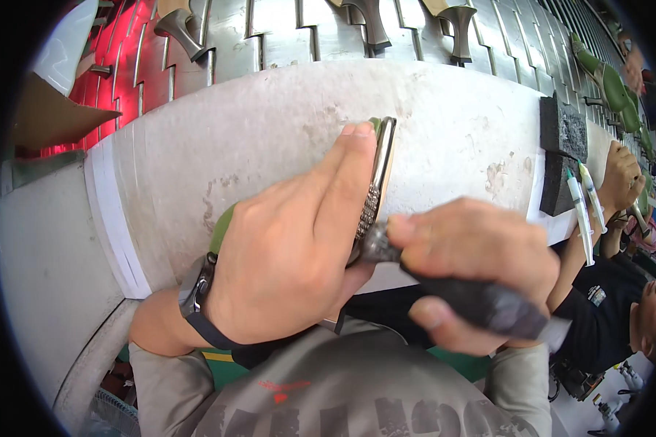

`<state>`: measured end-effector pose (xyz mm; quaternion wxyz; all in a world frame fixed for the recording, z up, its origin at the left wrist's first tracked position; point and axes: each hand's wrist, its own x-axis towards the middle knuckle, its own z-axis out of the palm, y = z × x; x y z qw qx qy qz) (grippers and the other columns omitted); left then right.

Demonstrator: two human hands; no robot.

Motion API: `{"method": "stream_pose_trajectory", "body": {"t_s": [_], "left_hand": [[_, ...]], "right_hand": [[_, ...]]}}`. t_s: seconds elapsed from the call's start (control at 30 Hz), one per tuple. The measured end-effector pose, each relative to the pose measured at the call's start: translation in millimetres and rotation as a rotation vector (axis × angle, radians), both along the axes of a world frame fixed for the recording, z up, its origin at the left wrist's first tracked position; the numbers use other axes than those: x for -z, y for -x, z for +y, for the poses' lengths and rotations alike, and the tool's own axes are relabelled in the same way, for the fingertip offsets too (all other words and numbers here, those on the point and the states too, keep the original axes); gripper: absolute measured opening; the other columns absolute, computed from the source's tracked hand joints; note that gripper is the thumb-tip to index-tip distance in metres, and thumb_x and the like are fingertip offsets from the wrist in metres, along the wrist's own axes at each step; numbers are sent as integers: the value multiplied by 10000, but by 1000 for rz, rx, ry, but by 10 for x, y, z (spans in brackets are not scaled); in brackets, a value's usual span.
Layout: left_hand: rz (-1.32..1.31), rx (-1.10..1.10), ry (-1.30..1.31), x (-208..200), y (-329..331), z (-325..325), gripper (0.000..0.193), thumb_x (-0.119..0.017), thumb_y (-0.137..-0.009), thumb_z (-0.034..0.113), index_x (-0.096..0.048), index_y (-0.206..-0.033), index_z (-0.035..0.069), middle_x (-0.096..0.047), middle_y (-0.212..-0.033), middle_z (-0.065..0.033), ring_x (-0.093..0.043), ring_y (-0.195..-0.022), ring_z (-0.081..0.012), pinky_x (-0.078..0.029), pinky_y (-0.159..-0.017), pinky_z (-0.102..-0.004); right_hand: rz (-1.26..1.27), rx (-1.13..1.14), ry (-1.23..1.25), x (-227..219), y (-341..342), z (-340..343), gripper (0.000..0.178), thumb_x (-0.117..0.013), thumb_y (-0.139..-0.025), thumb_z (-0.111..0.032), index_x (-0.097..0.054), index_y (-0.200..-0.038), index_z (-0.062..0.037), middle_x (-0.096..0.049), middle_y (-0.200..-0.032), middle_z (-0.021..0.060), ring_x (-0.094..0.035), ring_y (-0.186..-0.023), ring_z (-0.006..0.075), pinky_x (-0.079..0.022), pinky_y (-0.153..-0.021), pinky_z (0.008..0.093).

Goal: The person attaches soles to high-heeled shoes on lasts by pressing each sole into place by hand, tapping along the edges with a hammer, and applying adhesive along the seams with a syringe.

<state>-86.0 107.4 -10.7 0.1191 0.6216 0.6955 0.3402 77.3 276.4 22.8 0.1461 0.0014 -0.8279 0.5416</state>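
My left hand [291, 240] is wrapped over a green shoe [221, 231], hiding most of it. The shoe's narrow, shiny edge [385, 142] stands up past my fingertips, with a beaded silver band [368, 211] lower down and a thin tan strip along its right side. My right hand [481, 255] is closed around a black-handled tool [481, 302], smeared by motion. A grey, blurred piece [379, 244] lies between my right thumb and the shoe's lower end; I cannot tell whether it belongs to tool or shoe.
Beneath the shoe is a stained white work surface [270, 102]. Beyond runs a metal slat conveyor [284, 36] carrying several shoes with dark flared heels [459, 33]. At right are a black foam block [561, 131], two syringes [582, 218] and a co-worker's hand [623, 175]. Cardboard [62, 116] juts in at left.
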Motion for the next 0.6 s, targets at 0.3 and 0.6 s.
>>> {"method": "stream_pose_trajectory", "body": {"t_s": [0.3, 0.6], "left_hand": [[-26, -50, 160, -74, -7, -57, 1009, -888, -690, 142, -375, -1521, -113, -668, -1215, -304, -694, -1041, -453, -568, -884, -468], [-126, -158, 135, -202, 138, -79, 868, -838, -767, 195, -428, -1477, -92, -683, -1147, -248, -700, -1032, -365, -558, -841, -430]], "right_hand": [[-300, 316, 343, -92, -50, -156, 315, -721, -922, -166, -670, -1140, 55, -739, -1143, 247, -743, -1033, 303, -571, -965, 415], [-120, 548, 674, 558, 394, 308, 228, -684, -973, -179, -720, -1115, -5, -755, -1091, 134, -726, -990, 213, -594, -905, 337]]}}
